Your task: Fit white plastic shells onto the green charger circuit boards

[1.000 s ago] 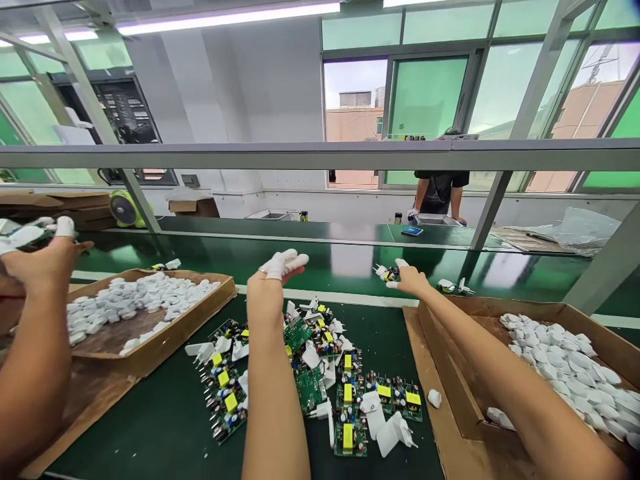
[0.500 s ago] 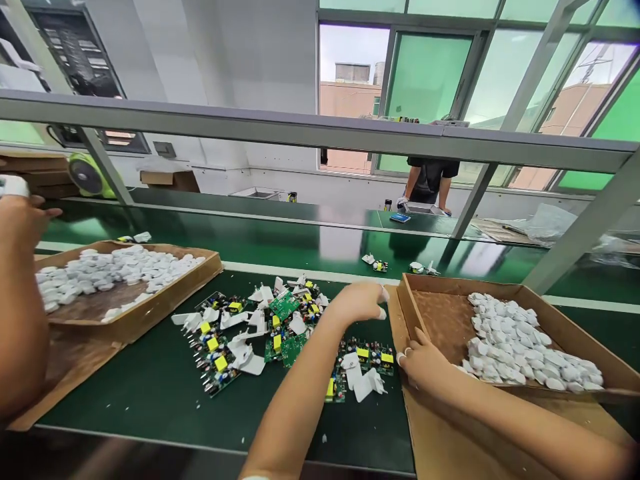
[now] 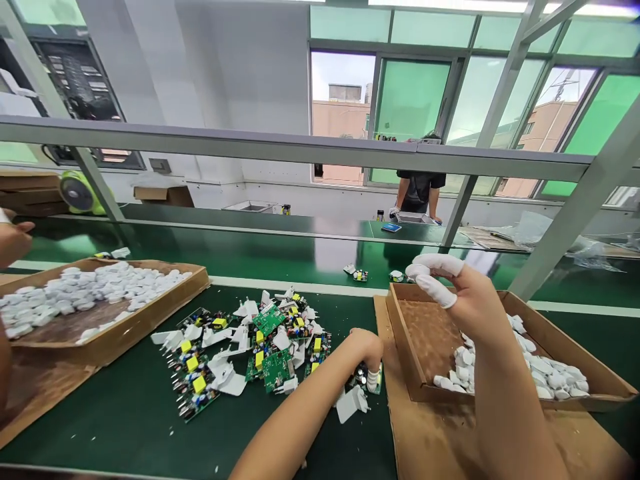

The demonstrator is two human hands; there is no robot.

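My left hand (image 3: 367,353) reaches down with bent fingers in white finger cots, closed on a circuit board (image 3: 379,381) at the right end of the pile. Beneath it lies a white plastic part (image 3: 352,403). My right hand (image 3: 463,287) is raised over the cardboard tray (image 3: 420,327) on the right, thumb and finger in white cots brought together at the tips. What they hold, if anything, I cannot make out. Small white plastic pieces (image 3: 555,373) fill part of that tray. Green circuit boards (image 3: 277,370) with yellow components lie jumbled with white parts left of my hands.
On the left stands another cardboard tray (image 3: 150,303) of white pieces, with another person's hand (image 3: 14,241) at the edge. Small assemblies (image 3: 360,275) lie on the green belt (image 3: 280,257). A metal frame (image 3: 280,148) crosses above; a person (image 3: 419,190) stands beyond.
My right hand has lifted from the tray's near left corner to above its far side. My left hand has moved down from the tray's far edge onto the boards. The view has tilted up.
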